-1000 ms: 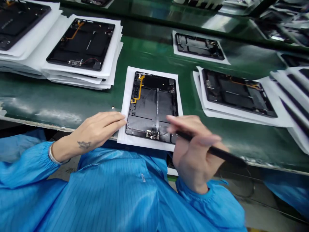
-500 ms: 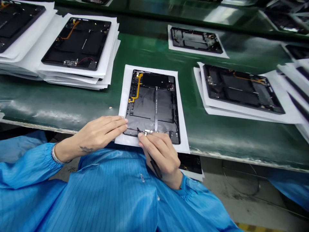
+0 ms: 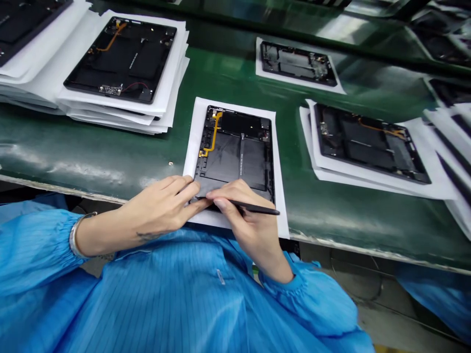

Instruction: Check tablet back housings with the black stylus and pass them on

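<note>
A tablet housing [image 3: 224,157] lies on a white paper sheet [image 3: 189,147] at the table's front edge, its inside facing up. An orange flex cable [image 3: 214,137] runs along its left side, and a grey strip goes down the middle. My left hand [image 3: 165,203] rests at the housing's lower left corner, fingers partly bent and apart, one reaching right along the lower edge. My right hand [image 3: 248,211] grips black tweezers [image 3: 259,209] over the lower edge, their back end pointing right. The tips and the small parts there are hidden by my fingers.
Stacked housings with paper sheets between them [image 3: 125,61] stand at the left. Another housing [image 3: 371,142] lies on paper at the right, and one more [image 3: 298,63] at the back. A tiny part [image 3: 170,163] lies on the green table [image 3: 147,157] left of my sheet.
My right hand has turned, so the tweezers now lie nearly level, with their tips out of sight. My left hand has moved right, closer to my right fingertips. The view has shifted slightly.
</note>
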A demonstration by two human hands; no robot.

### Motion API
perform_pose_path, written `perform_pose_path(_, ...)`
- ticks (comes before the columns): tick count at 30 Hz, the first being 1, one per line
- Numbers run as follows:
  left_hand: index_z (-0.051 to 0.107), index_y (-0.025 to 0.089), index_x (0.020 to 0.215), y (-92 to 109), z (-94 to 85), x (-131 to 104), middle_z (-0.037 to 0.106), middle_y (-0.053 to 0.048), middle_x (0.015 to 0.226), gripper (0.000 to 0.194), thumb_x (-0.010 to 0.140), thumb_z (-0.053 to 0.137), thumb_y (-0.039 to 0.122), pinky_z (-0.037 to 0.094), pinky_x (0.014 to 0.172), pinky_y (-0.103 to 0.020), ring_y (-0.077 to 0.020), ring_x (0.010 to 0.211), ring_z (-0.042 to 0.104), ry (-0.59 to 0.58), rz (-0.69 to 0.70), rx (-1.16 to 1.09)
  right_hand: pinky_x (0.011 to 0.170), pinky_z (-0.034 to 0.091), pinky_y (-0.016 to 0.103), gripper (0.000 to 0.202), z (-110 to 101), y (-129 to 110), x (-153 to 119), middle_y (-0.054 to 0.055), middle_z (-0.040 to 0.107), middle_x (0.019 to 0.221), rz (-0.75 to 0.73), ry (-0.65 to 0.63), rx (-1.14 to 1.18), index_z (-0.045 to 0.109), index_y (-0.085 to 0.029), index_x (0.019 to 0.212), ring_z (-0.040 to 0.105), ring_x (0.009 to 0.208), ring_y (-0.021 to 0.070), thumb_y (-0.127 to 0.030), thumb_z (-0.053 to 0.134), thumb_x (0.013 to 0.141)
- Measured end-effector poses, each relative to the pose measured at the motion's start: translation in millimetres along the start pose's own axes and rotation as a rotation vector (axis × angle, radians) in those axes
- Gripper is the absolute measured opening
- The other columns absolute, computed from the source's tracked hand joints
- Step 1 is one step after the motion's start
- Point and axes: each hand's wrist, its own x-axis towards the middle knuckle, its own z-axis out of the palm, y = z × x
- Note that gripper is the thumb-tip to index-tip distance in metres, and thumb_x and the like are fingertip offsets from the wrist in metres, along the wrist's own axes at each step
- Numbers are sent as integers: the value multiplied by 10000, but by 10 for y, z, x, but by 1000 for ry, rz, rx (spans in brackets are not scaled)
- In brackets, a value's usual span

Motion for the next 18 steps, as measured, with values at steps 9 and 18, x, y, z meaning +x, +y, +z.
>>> perform_pose_path(9,615,112,1269,-21,8,1,652,-160,1173,311,1011,443,128,540,834,-371,-280,1052,642,12,25,13,774,512,324,148,-5,-1,0,6,739,857,20,-71,-20,711,-220,905,637,809,160,-149,593,961)
perform_pose_path(18,626,90,1244,-14,24,19,676,-169,1134,291,1004,465,124,577,806,-397,-311,1024,681,44,36,-18,768,509,340,153,-7,-3,6,13,736,848,11,-82,-39,705,-218,912,627,799,164,-136,586,961)
